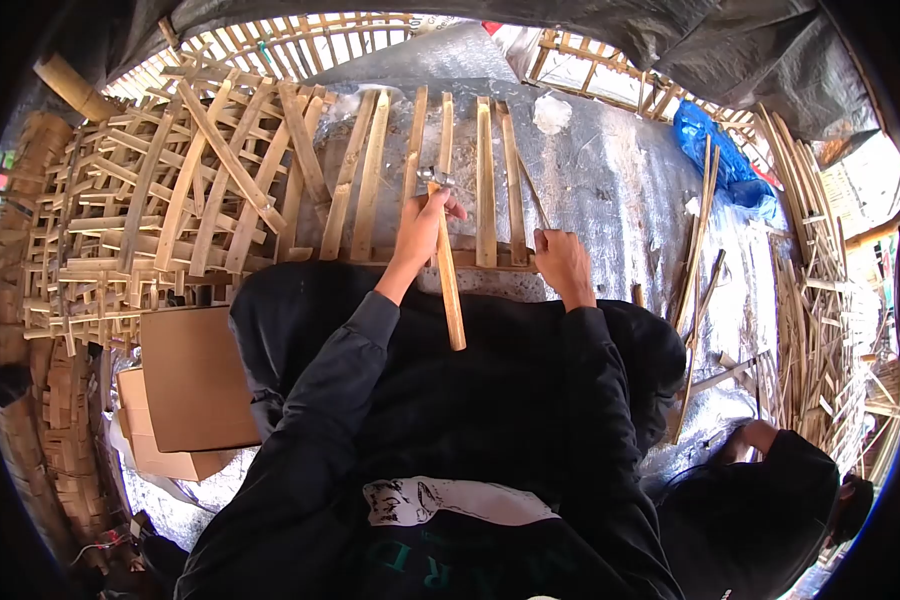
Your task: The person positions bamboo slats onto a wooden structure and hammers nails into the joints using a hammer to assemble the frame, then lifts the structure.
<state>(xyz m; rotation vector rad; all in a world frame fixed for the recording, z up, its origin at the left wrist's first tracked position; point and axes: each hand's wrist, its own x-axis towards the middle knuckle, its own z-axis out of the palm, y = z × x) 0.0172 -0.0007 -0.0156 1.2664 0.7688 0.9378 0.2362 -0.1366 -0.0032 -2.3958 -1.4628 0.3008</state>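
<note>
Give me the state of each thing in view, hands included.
Left hand: closed around hammer
Hammer: gripped near its head
Right hand: fingers curled, grip unclear
Bamboo slats: laid in a spaced row
Bamboo lattices: piled
Blue plastic sheet: crumpled
Cardboard box: open or closed, cannot tell

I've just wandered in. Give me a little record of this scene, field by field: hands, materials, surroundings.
Left hand: grips a stick with metal at its far end, perhaps a hammer
Right hand: curled beside the slats; whether it holds anything is unclear
Slats: several, side by side, in front of the person
Left side: piled lattices, cardboard boxes
Far right: crumpled blue sheet
Near right: another person, dark clothing
</note>
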